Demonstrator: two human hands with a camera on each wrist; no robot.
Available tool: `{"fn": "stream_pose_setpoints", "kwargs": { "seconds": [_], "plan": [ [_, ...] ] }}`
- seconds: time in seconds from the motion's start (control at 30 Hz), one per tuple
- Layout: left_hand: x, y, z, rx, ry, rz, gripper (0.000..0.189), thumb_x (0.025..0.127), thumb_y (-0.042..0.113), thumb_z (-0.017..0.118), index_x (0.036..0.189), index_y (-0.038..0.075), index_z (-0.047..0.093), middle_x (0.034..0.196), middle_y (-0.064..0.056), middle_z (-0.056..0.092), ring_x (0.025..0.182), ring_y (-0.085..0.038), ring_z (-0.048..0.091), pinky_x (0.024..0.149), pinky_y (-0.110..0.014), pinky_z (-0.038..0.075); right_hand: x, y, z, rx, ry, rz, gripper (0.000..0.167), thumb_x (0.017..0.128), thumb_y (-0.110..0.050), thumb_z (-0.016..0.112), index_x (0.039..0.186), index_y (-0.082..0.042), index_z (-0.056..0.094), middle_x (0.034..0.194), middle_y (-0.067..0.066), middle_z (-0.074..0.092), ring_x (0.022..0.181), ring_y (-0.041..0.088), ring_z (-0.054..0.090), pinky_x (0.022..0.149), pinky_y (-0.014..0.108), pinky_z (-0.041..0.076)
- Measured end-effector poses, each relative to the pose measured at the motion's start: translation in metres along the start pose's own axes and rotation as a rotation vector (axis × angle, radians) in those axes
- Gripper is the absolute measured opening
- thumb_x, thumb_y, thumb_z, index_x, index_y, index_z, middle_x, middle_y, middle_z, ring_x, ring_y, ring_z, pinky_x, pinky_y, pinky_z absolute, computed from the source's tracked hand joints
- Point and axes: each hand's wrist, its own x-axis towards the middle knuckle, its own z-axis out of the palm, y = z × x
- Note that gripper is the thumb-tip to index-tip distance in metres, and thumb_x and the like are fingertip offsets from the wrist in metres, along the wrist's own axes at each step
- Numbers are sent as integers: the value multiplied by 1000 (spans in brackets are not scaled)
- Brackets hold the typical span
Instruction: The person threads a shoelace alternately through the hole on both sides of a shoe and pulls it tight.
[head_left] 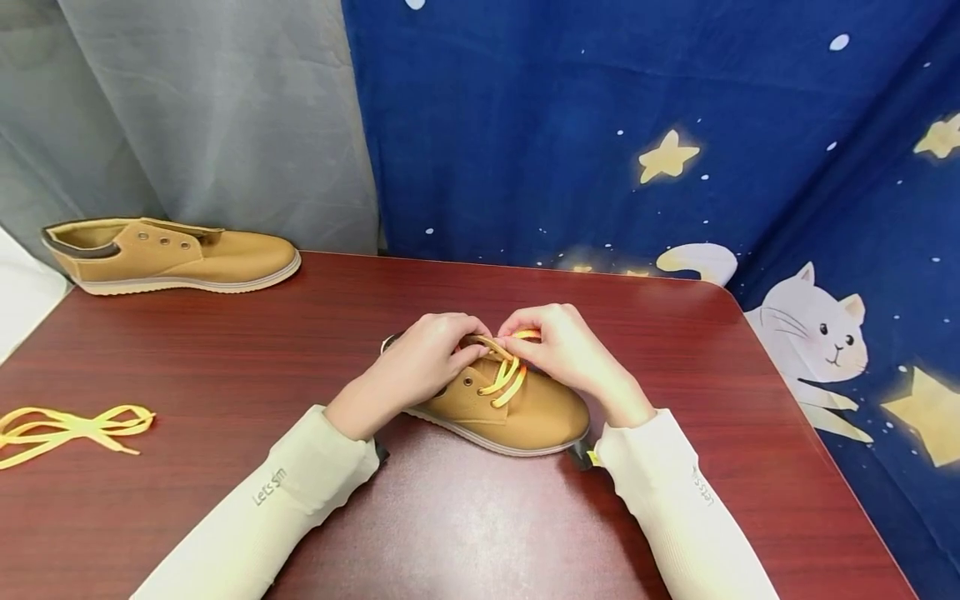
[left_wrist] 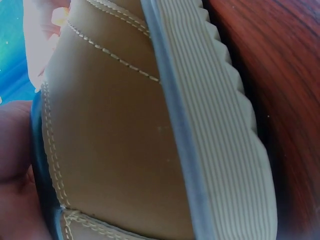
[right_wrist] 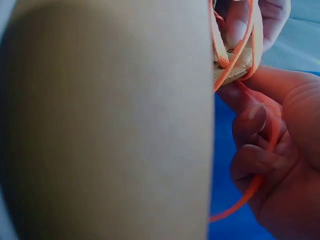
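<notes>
A tan lace-up shoe (head_left: 536, 412) rests on the table, toe to the right, with a yellow shoelace (head_left: 510, 393) crossing its front eyelets. My left hand (head_left: 423, 362) reaches over the shoe's opening and pinches the upper's edge between thumb and fingers. Opposite it, my right hand (head_left: 558, 350) pinches the shoelace close to the far eyelet flap. In the right wrist view the lace (right_wrist: 257, 185), looking orange, runs across the curled fingers of the right hand (right_wrist: 280, 145). The left wrist view shows the shoe's side (left_wrist: 115, 125) and ridged sole.
A second tan shoe (head_left: 225, 262), without a lace in its eyelets, stands at the table's back left. Another yellow shoelace (head_left: 82, 427) lies looped at the left. Behind the reddish-brown table (head_left: 315, 517) hang grey and blue curtains (head_left: 525, 125).
</notes>
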Motion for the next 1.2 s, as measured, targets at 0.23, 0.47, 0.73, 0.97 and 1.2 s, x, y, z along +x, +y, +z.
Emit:
{"fn": "stream_pose_setpoints", "kwargs": {
  "seconds": [0.23,0.47,0.73,0.97,1.2],
  "plan": [
    [0,2,1,5,13,5,11,94,17,72,103,13,75,95,1,74,83,-13,63,80,-32,54,0,3,2,135,-2,46,8,90,-12,75,94,-16,78,84,-4,78,80,7,70,74,22,53],
    [0,2,-3,8,28,-5,15,90,15,77,104,13,72,98,0,74,88,-14,66,82,-33,55,-3,2,1,220,-18,56,22,89,-7,71,109,-15,76,89,0,80,83,9,75,75,22,54],
    [-11,13,-19,47,105,-94,14,83,29,80,85,18,71,78,3,63,79,-15,56,69,-30,47,-3,0,-2,201,-25,79,10,88,-7,73,90,-16,77,83,0,78,67,13,67,59,22,50],
    [-9,19,-2,87,-59,-185,25,94,41,67,82,21,77,66,11,65,60,-9,52,55,-26,38,-2,-1,0,182,-13,73,11,87,-6,73,89,-16,77,82,0,78,56,13,61,52,22,48],
    [-6,17,9,107,26,-183,17,93,25,67,78,21,74,58,10,51,55,-10,45,51,-26,31,-2,0,0,186,-17,62,9,88,-7,74,91,-15,77,84,1,78,59,11,63,55,22,50]
  ]
}}
